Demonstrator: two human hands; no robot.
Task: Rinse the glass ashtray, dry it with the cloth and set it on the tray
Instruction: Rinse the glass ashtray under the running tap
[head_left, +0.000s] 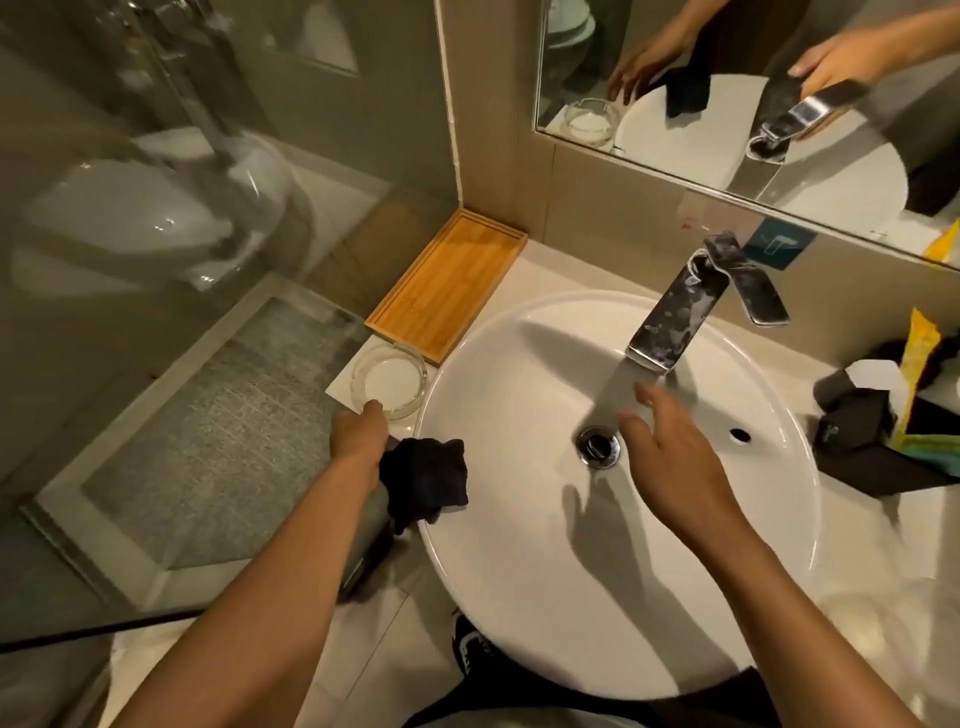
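The round glass ashtray (389, 378) sits on the white counter just left of the basin, in front of the bamboo tray (447, 286). My left hand (361, 431) rests at the ashtray's near rim, fingertips touching or almost touching it. A dark cloth (423, 480) hangs over the basin's left rim by my left wrist; whether the hand grips it is unclear. My right hand (670, 441) hovers open over the basin (519, 571), below the chrome faucet (675, 312), near the drain (599, 446). Water runs from the spout.
A mirror (727, 78) lines the wall behind the faucet. Dark items and a yellow-green cloth (919, 364) crowd the counter to the right. A glass shower partition (182, 260) stands on the left, right beside the counter's edge.
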